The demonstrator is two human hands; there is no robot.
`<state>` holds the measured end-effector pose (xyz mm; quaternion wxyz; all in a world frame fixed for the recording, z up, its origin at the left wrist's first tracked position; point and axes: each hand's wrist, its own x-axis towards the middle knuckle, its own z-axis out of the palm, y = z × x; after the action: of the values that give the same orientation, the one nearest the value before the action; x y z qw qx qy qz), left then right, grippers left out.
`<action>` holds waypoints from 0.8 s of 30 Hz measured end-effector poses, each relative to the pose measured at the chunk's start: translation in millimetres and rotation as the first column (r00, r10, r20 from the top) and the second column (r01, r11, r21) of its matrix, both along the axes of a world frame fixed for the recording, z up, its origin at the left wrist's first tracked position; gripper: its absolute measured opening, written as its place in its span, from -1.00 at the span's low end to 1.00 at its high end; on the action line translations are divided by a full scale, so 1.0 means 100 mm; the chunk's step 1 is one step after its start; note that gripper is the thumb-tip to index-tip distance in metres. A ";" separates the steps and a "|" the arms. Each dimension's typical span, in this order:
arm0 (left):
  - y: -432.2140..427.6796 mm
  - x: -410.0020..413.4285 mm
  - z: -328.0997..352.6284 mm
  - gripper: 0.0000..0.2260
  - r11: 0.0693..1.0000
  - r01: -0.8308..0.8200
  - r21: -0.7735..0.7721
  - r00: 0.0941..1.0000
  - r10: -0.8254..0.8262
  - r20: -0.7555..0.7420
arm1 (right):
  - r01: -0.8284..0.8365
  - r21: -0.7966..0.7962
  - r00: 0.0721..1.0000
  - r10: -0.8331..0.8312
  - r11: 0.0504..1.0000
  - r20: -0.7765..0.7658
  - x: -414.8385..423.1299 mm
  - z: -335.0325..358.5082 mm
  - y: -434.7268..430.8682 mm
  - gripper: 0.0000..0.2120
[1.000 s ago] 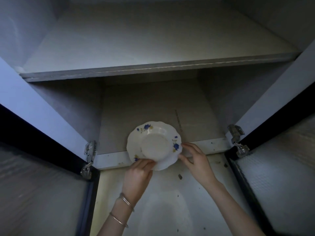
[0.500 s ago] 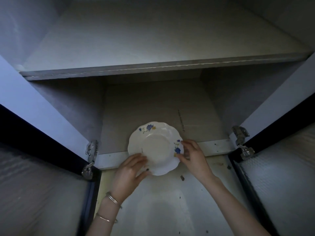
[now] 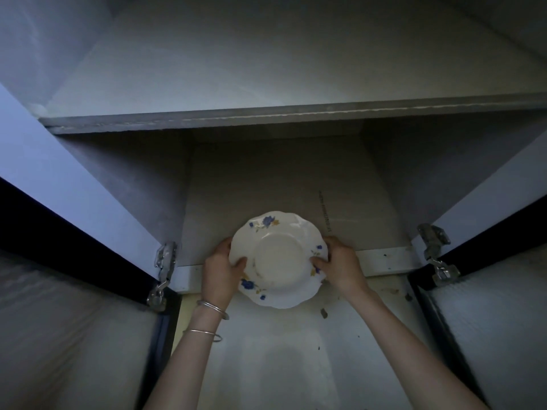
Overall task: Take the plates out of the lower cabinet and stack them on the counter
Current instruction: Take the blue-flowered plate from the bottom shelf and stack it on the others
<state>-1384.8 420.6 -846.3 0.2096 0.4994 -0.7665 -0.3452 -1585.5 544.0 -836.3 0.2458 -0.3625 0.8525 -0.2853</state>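
A white plate point(image 3: 278, 258) with a scalloped rim and blue flowers sits at the front edge of the lower cabinet's bottom shelf point(image 3: 284, 184), partly overhanging it. My left hand point(image 3: 220, 269) grips its left rim, thumb on top. My right hand point(image 3: 340, 261) grips its right rim, thumb on top. No other plate shows on the shelf.
An upper shelf point(image 3: 266, 116) spans the cabinet above the plate. Both doors stand open, left door point(image 3: 68, 202) and right door point(image 3: 497, 220), with metal hinges point(image 3: 164, 270) at the frame. The floor point(image 3: 281, 365) below is speckled with crumbs.
Both hands moved from the plate's front edge to its left and right sides and now grip the rim. The plate has come forward over the shelf edge.
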 end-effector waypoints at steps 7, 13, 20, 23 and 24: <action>-0.02 0.00 0.11 -0.70 0.993 -0.058 0.100 0.998 0.056 0.028 | 0.030 0.017 0.993 -0.032 0.999 0.113 0.01 0.07 0.07 -0.70; 0.17 0.01 0.32 -0.72 0.978 -0.052 0.200 0.995 0.067 -0.070 | 0.117 -0.116 0.984 -0.099 0.986 0.148 0.07 0.33 0.35 -0.79; 0.50 0.15 0.96 -0.74 0.951 0.089 0.297 0.977 -0.026 -0.212 | 0.226 -0.266 0.959 -0.165 0.937 0.232 0.22 0.98 0.77 -0.82; 0.65 0.22 1.33 -0.76 0.967 0.121 0.224 0.972 -0.070 -0.224 | 0.250 -0.334 0.957 -0.179 0.909 0.228 0.28 1.34 0.95 -0.82; 0.70 0.24 1.46 -0.78 0.970 0.127 0.208 0.967 -0.074 -0.243 | 0.250 -0.361 0.959 -0.179 0.899 0.218 0.29 1.46 0.99 -0.80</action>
<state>-1361.0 490.8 -700.5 0.2233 0.4359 -0.7178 -0.4949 -1556.2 643.3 -690.8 0.2127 -0.2800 0.7889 -0.5039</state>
